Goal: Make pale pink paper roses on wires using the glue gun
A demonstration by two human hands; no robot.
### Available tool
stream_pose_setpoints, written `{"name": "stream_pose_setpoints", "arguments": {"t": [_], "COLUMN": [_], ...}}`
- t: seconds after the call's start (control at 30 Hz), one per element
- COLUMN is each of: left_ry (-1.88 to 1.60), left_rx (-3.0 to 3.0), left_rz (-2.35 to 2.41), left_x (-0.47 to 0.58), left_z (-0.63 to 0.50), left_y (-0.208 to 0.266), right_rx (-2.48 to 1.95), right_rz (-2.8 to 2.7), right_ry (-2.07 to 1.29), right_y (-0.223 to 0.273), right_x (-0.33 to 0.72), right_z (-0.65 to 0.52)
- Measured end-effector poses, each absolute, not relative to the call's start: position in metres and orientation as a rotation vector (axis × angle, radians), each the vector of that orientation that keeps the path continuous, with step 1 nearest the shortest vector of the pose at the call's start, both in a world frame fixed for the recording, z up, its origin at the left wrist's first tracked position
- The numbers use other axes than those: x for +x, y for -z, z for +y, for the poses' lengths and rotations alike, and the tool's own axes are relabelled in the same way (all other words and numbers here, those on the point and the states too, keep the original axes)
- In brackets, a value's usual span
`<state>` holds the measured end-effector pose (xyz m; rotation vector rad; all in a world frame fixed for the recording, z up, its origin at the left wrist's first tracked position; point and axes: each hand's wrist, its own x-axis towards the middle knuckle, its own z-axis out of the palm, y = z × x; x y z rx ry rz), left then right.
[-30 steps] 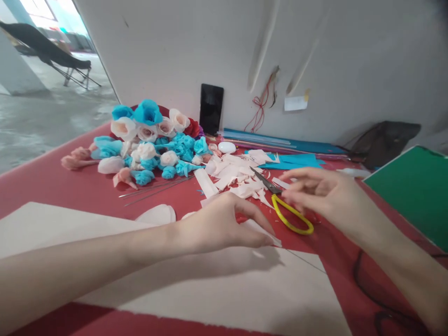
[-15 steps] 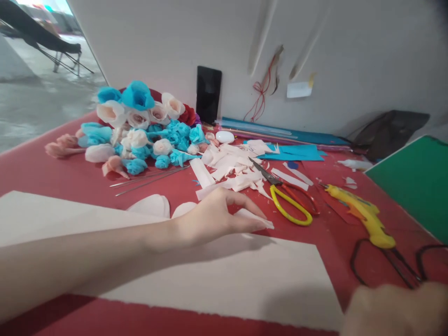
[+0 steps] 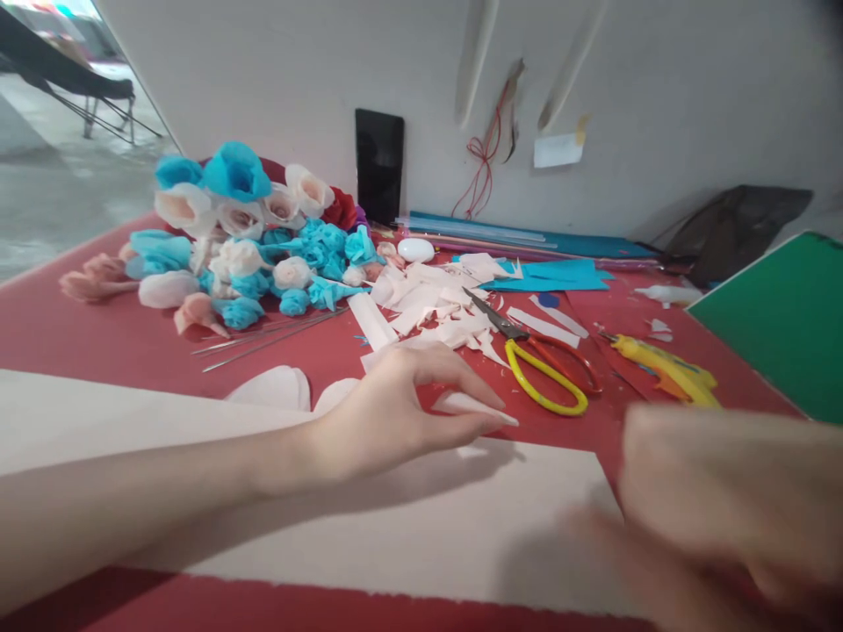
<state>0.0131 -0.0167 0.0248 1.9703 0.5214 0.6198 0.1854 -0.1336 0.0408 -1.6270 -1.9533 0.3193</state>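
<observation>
My left hand (image 3: 388, 412) reaches across from the left, thumb and fingers pinching a small folded piece of pale crepe paper (image 3: 471, 406). Its wrist and forearm pass low over a long pale paper sheet (image 3: 395, 535) spread along the front of the red table. Just behind the left hand lie rounded pale paper petals (image 3: 273, 389). At the lower right, my right hand (image 3: 731, 500) is smeared by motion above the sheet's right end. Whether its fingers hold anything cannot be made out.
Scissors (image 3: 546, 377) with yellow and red handles rest beside pale paper scraps (image 3: 428, 303). A yellow glue gun (image 3: 665, 364) is partly hidden by my right hand. Blue and pale paper flowers (image 3: 256, 254) are heaped back left, near thin wires (image 3: 270, 340). A green board (image 3: 777, 325) stands right.
My right hand has risen and come inward from the lower right corner, now covering part of the glue gun. My left hand keeps its pinch on the paper. The view has shifted slightly.
</observation>
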Motion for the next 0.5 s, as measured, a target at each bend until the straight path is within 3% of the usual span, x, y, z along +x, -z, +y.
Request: {"name": "stream_pose_setpoints", "arguments": {"t": [0.13, 0.23, 0.33, 0.5], "left_ry": [-0.777, -0.776, -0.791, -0.788], "left_rx": [2.289, 2.458, 2.539, 2.302], "left_rz": [0.313, 0.269, 0.277, 0.403], "left_x": [0.013, 0.013, 0.013, 0.015], "left_z": [-0.02, -0.023, -0.024, -0.019], "left_y": [-0.023, -0.023, -0.024, -0.027], "right_rx": [-1.535, -1.42, -1.346, -1.749], "right_rz": [-1.964, -2.026, -2.051, -1.894], "right_ry": [-0.242, -0.361, -0.271, 0.117], "right_y": [-0.061, -0.056, -0.049, -0.051], "right_x": [0.191, 0.183, 0.177, 0.199], "right_z": [-0.106, -0.096, -0.098, -0.095]}}
